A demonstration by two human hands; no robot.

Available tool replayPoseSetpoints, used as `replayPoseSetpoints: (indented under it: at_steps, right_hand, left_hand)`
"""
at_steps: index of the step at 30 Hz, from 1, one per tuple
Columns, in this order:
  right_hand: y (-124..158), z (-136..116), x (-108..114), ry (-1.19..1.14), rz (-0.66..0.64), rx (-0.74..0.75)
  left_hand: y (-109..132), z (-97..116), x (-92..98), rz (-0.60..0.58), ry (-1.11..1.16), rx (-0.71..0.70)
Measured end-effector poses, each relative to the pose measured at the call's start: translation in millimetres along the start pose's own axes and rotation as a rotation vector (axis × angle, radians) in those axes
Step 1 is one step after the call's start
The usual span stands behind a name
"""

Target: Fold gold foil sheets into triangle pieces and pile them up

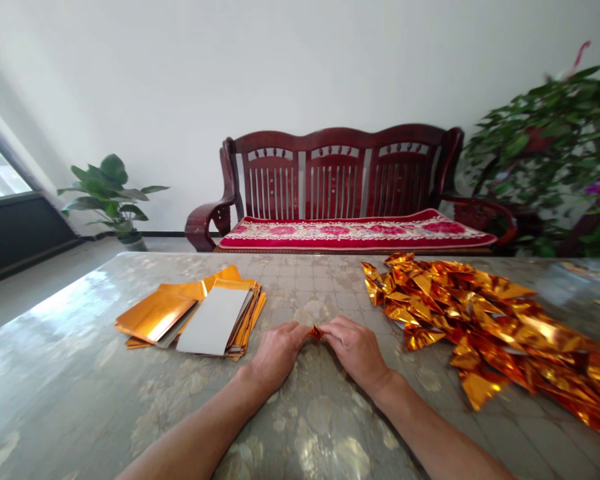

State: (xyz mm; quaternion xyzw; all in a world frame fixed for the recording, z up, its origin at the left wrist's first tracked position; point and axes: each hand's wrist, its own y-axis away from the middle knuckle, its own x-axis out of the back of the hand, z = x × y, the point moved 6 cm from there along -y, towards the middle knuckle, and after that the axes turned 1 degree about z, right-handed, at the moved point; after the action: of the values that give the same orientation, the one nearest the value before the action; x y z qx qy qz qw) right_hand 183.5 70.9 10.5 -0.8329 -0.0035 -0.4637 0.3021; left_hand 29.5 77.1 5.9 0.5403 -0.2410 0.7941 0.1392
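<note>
Between my two hands, above the middle of the table, is a small piece of folded gold foil paper [315,332]. My left hand [279,348] pinches its left end, and my right hand [353,347] has its fingers closed on the right end. Most of the piece is hidden by my fingers. Left of my hands lies a stack of flat foil paper sheets [157,312], some gold side up, with a grey-white back [213,320] on top. Over to the right spreads a large heap of folded gold foil pieces [445,300].
The table [145,413] has a shiny, patterned clear cover. Behind it stands a dark red wooden bench [333,180] with a red and white floral cushion [355,230]. Potted plants [107,190] flank the bench. A clear plastic bag [570,283] lies at the table's right.
</note>
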Motion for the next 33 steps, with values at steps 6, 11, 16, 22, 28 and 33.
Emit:
replayPoseSetpoints:
  at_steps: [6, 11, 16, 22, 28, 33]
  right_hand:
    - [1, -4, 1, -0.032, 0.002, 0.015]
    - [0, -6, 1, -0.063, -0.008, 0.007]
    - [0, -6, 1, -0.09, -0.007, -0.017]
    - [1, -9, -1, -0.09, -0.023, -0.012]
    - [2, -11, -3, -0.07, -0.029, -0.024]
    - [4, -19, 0, -0.016, -0.023, 0.033]
  left_hand:
    - [0, -1, -3.6, 0.019, 0.05, -0.008]
    - [1, 0, -4.9, 0.056, 0.053, -0.009]
    - [1, 4, -3.0, 0.046, 0.05, -0.002]
    - [1, 7, -2.8, -0.003, 0.005, 0.017]
    - [3, 11, -6.2, -0.042, -0.054, 0.021]
    - [6, 12, -10.6, -0.071, -0.097, -0.002]
